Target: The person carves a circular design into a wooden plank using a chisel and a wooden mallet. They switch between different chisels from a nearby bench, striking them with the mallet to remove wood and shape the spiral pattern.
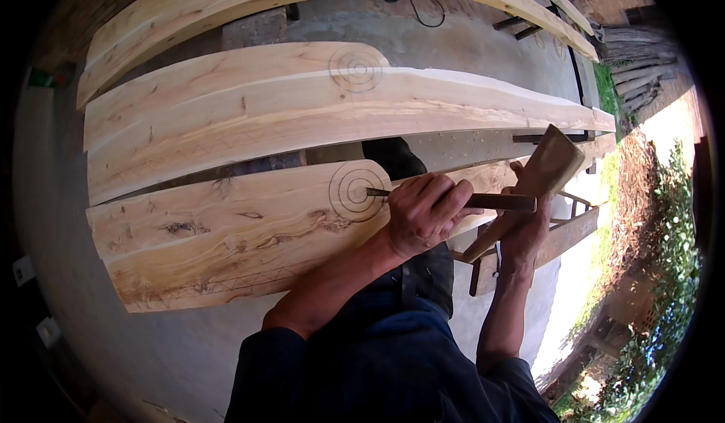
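Observation:
A pale wooden plank (196,242) lies nearest me, with pencilled concentric circles (350,205) at its rounded end. My left hand (427,211) is closed round a chisel (502,202), whose narrow blade meets the plank at these circles. At the right, my right hand (523,226) grips a wooden mallet (557,159) raised beside the chisel's handle. Part of the mallet's handle shows below that hand, pointing down-left. Beyond the near plank lies another long board (249,140), also marked with circles.
More boards (189,11) span the top over a concrete floor (468,53). At right are a wooden trestle-like frame (566,242), grey logs (634,68), mulch and leafy plants (664,257) in sunlight. A pale wall socket or plate (47,332) is at the left edge.

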Available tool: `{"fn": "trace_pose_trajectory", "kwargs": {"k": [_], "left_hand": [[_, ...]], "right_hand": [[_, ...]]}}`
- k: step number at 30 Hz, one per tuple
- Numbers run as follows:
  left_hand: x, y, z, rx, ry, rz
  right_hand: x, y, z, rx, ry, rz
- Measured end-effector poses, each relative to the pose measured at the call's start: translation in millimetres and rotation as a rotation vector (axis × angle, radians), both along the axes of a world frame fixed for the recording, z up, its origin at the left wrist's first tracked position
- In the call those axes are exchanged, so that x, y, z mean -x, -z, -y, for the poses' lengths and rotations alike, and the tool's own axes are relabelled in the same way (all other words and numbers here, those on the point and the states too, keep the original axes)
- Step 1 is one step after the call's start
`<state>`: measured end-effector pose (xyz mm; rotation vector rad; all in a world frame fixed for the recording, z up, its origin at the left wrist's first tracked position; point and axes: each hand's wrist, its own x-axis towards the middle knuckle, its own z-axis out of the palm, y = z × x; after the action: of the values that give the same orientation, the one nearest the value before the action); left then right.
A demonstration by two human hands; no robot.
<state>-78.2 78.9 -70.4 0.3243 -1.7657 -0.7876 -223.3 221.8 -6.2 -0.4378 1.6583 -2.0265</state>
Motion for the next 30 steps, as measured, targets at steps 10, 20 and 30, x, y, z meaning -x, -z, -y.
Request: {"fn": "trace_pose_trajectory", "kwargs": {"k": [10,20,30], "left_hand": [[-6.6,5.5,-10.3,0.015,0.054,0.012],[-4.3,1.0,3.5,-0.030,-0.029,-0.089],[-7.2,1.9,2.1,-0.075,-0.059,-0.116]], "right_hand": [[4.5,-81.2,-2.2,0.051,0.339,-0.490],[7.6,-88.7,-11.3,0.045,0.346,-0.677],[-10.7,-94.8,15.3,-0.734,-0.051,-1.335]]}}
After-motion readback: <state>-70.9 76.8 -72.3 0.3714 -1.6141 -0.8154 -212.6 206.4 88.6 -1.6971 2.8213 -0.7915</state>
